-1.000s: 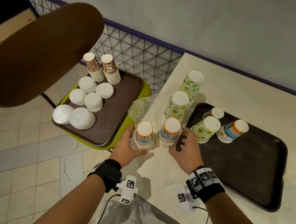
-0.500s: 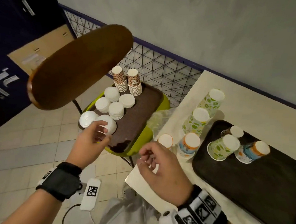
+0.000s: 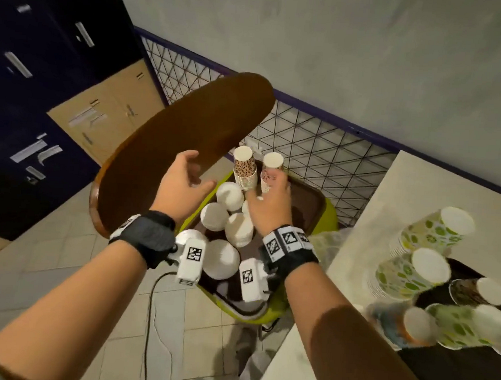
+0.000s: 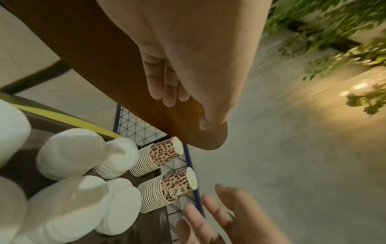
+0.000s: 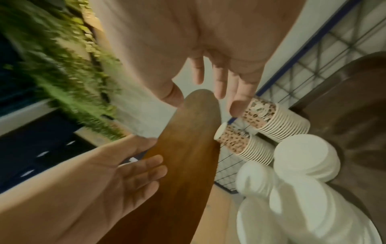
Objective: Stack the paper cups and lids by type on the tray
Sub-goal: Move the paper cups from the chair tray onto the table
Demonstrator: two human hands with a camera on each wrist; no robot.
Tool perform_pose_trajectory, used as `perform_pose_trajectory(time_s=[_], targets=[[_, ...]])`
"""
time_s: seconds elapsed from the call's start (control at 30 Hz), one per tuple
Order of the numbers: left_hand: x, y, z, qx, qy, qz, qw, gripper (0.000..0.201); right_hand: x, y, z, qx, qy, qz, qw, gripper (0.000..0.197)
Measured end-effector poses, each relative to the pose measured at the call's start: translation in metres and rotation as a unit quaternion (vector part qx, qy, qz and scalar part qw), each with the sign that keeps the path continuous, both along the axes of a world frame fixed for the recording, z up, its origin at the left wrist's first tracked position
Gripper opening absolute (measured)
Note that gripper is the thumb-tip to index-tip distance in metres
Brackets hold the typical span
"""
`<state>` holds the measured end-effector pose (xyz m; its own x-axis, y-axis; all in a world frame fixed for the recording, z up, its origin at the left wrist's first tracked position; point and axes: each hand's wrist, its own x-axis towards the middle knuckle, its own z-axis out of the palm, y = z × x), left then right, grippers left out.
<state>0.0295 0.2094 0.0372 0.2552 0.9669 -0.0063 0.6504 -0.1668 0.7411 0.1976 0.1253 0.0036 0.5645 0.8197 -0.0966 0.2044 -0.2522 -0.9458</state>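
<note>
On the brown tray [image 3: 308, 199] that lies on a green chair stand two stacks of leopard-print paper cups, bottoms up: the left stack [image 3: 243, 168] and the right stack [image 3: 271, 169]. In front of them sit several stacks of white lids [image 3: 228, 197]. My right hand [image 3: 273, 185] hovers with straight, spread fingers right at the right stack [image 5: 269, 118] and holds nothing. My left hand [image 3: 197, 171] is open and empty above the lids, in front of the chair's backrest. The left wrist view shows both cup stacks [image 4: 165, 155] and the lids [image 4: 73, 151] below the open fingers [image 4: 167, 89].
The brown wooden backrest [image 3: 187, 144] rises close behind my left hand. A wire grid fence [image 3: 320, 153] stands behind the chair. On the table to the right are green-patterned cup stacks [image 3: 436, 229] and a black tray [image 3: 453, 367] with more cups, blurred.
Both hands left the orange-and-blue cups on the table and swung left, empty, to the chair's tray. The head view turned left with them.
</note>
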Motion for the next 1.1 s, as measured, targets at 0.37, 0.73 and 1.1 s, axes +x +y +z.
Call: perform_pose_trajectory(time_s=[0.37,0.73,1.1], targets=[[0.064,0.101,-0.086,-0.078,0.055,-0.066,0.993,0.089,0.071,0.091,-0.096,-0.108,-0.061,-0.079,0.989,0.085],[0.1,0.131,-0.127,-0.086,0.072,-0.09,0.99,0.077,0.082,0.108,-0.131,-0.11,-0.086,-0.003,0.99,0.077],[0.124,0.13,-0.136,-0.079,0.096,-0.141,0.982,0.072,0.091,0.082,-0.13,-0.14,-0.156,-0.045,0.977,0.073]])
